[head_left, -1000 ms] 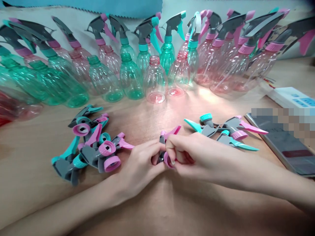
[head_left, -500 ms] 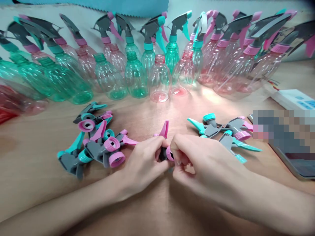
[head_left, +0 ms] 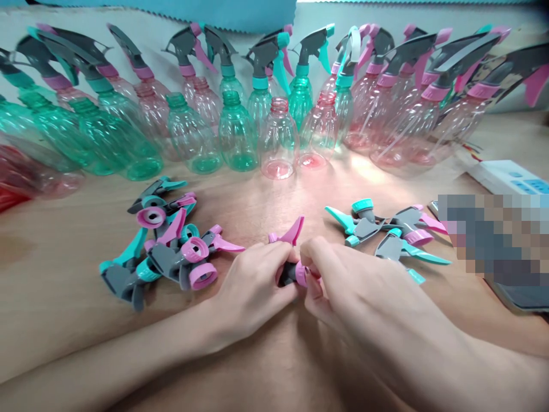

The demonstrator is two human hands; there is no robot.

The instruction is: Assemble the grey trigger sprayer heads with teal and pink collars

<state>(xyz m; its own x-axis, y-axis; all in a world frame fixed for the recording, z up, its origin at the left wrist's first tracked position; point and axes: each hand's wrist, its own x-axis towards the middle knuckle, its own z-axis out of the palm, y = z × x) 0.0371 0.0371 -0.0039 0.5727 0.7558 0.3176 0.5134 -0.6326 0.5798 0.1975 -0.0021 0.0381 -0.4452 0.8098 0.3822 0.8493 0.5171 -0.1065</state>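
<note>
My left hand [head_left: 257, 283] is wrapped round a grey spray trigger head [head_left: 290, 273] with a pink lever and a pink collar. The lever points up and right, and the collar faces my right hand. The fingers of my right hand [head_left: 343, 280] are bent and closed at that collar; anything small between their tips is hidden. Left of my left hand lies a pile of grey trigger heads [head_left: 165, 260] with pink or turquoise parts. Beyond my right hand lie several more trigger heads [head_left: 386, 229].
Clear green and pink bottles stand along the back, some open like the pink bottle [head_left: 278, 140], others topped with trigger heads. A partly blurred phone [head_left: 525, 294] and a white box [head_left: 510, 177] lie at right. Red plastic [head_left: 15, 177] shows at far left.
The trigger head has turned slightly, its lever leaning further right. My right fingers have shifted at the collar, leaving more of it visible. The view has moved a little.
</note>
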